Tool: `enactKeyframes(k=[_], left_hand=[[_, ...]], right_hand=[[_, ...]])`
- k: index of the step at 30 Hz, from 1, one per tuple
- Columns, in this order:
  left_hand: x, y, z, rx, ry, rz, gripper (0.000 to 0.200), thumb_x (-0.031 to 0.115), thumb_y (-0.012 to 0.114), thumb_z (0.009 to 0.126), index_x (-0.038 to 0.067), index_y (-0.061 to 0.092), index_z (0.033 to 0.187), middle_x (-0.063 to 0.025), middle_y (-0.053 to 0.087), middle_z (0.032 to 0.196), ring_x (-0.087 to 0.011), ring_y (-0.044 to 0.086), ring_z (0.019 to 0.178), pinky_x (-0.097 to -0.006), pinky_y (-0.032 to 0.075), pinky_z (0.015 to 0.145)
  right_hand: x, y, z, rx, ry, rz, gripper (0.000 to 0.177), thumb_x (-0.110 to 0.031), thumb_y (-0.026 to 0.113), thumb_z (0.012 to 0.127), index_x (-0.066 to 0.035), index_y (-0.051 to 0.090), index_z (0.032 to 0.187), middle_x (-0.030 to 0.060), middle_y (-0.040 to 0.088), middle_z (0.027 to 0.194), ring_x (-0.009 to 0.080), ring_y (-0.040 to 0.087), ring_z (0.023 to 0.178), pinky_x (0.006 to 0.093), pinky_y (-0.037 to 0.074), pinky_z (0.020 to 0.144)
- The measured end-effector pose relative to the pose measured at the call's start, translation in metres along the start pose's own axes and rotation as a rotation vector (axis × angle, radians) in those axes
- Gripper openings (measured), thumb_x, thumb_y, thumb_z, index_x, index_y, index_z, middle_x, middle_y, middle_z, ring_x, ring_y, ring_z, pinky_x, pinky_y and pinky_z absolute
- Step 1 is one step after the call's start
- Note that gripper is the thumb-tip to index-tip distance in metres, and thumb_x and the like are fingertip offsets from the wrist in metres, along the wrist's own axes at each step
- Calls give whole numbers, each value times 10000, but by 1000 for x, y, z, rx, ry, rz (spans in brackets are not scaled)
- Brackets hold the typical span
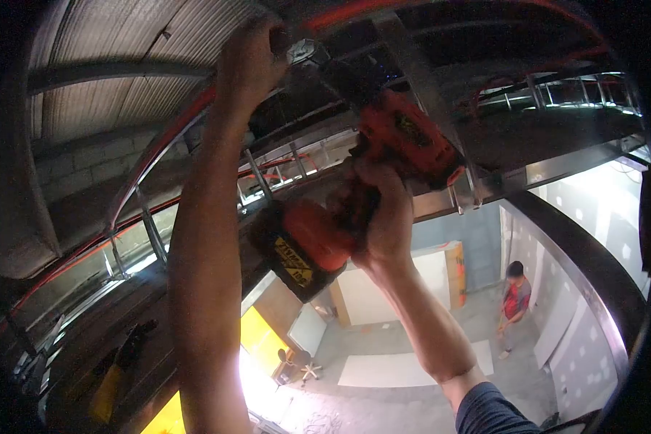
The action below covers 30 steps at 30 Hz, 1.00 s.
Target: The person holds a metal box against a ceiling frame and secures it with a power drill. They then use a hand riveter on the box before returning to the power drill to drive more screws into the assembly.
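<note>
My right hand (387,210) is wrapped round the grip of a red cordless drill (405,137), its battery (289,264) hanging below. The drill is tilted, with its dark front end pointing up and left among the overhead framing. My left hand (252,61) is raised high, with its fingers curled beside a small shiny metal piece (301,50) close to the drill's front end. Whatever those fingers hold is too dark to make out. Between the two forearms, the drill covers part of the room below.
Metal ceiling framing (405,50) and red tubing (188,116) run overhead. A yellow-handled tool (108,390) lies on a dark surface at lower left. Far below, a person in red (515,293) stands near wall panels, and a white board (383,370) lies on the floor.
</note>
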<state>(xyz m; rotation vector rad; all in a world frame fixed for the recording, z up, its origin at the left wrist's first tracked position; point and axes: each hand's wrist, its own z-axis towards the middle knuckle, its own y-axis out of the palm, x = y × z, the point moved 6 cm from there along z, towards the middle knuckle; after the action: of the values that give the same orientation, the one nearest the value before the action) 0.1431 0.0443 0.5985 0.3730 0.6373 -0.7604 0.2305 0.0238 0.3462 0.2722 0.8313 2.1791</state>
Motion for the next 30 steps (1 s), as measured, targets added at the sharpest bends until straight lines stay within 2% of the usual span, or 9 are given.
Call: enactKeyframes(k=[3, 5, 8, 12, 15, 17, 24, 26, 30], left_hand=[[2, -3, -4, -10, 6, 75, 379, 99, 770, 748, 93, 679, 1115, -140, 707, 1052, -333, 689, 983, -449, 544, 864], [5, -4, -5, -39, -15, 67, 287, 159, 742, 842, 60, 660, 1099, -171, 694, 1074, -348, 685, 1002, -424, 543, 885], [5, -9, -7, -50, -45, 77, 308, 156, 746, 834, 69, 654, 1114, -170, 691, 1099, -341, 682, 1020, -426, 544, 890], [-9, -4, -9, -65, -55, 59, 314, 158, 749, 830, 85, 654, 1120, -160, 699, 1099, -341, 686, 1018, -430, 544, 889], [-12, -7, -8, -46, -100, 60, 316, 159, 749, 827, 93, 648, 1119, -153, 711, 1082, -345, 693, 1004, -434, 545, 886], [-12, -9, -7, -72, -138, 84, 335, 152, 748, 822, 98, 633, 1132, -150, 720, 1064, -351, 700, 984, -436, 547, 876], [-14, -9, -5, -119, -96, 153, 369, 170, 753, 823, 78, 616, 1153, -176, 715, 1057, -365, 699, 972, -456, 550, 857], [-10, -10, -5, -95, -4, 105, 401, 177, 763, 817, 65, 611, 1171, -191, 711, 1057, -375, 695, 980, -470, 551, 864], [-12, -9, -5, -94, -17, 171, 433, 170, 768, 811, 66, 608, 1200, -199, 707, 1065, -377, 690, 998, -475, 550, 874]], right_hand=[[14, 3, 6, 26, 46, 43, 86, -134, 589, 873, -73, 552, 922, 23, 550, 734, 143, 530, 628, 316, 479, 582], [28, 1, 12, -74, 133, 149, 117, -134, 592, 864, -74, 549, 955, 27, 562, 759, 141, 533, 634, 321, 483, 578], [25, 14, 9, 62, 85, 112, 99, -132, 587, 858, -75, 557, 932, 33, 565, 750, 149, 535, 631, 320, 480, 571], [33, 13, 15, 13, 98, 146, 78, -146, 581, 858, -78, 563, 895, 34, 566, 742, 154, 540, 633, 313, 475, 565], [37, 14, 17, 25, 122, 54, 77, -157, 572, 860, -82, 561, 860, 36, 561, 733, 157, 541, 629, 305, 473, 566], [42, 14, 21, 101, 86, 182, 111, -111, 603, 867, -70, 602, 764, 46, 578, 656, 165, 557, 529, 305, 481, 513], [51, 19, 22, 124, 64, 174, 111, -115, 611, 868, -86, 604, 761, 25, 575, 641, 154, 552, 516, 305, 469, 509], [56, 19, 23, 119, 73, 179, 110, -118, 624, 871, -91, 605, 766, 21, 572, 639, 146, 552, 514, 295, 465, 504], [62, 25, 21, 75, 57, 182, 114, -129, 643, 873, -94, 606, 771, 20, 575, 642, 142, 553, 514, 282, 454, 497]])
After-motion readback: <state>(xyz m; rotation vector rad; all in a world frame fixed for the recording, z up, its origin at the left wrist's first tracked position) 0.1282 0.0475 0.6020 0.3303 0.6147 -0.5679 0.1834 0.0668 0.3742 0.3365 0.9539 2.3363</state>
